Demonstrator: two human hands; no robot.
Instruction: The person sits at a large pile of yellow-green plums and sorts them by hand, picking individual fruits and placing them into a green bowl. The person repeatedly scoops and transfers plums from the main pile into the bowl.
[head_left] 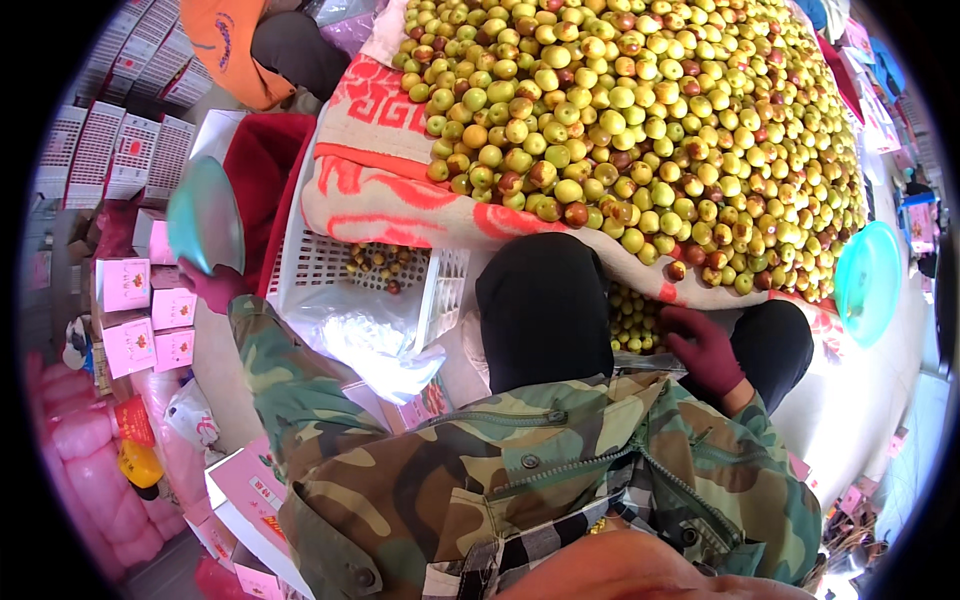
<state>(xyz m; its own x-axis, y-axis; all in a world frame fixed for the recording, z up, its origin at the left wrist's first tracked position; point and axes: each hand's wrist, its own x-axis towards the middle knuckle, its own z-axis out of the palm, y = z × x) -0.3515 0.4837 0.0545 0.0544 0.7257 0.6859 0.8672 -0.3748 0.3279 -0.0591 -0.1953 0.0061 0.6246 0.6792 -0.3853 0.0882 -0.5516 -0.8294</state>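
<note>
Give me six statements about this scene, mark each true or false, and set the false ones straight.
1. The left hand is at the rim of a teal bowl. True.
2. The right hand is above the middle of the big fruit heap. False: it is beside the smaller batch of fruit between the knees.
3. The big fruit heap lies on a patterned blanket. True.
4. Every fruit in the big heap is solid dark red. False: most are yellow-green, some with reddish-brown patches.
5. A few fruits lie in the white basket. True.
6. Both hands are bare. False: both wear dark red gloves.
</note>
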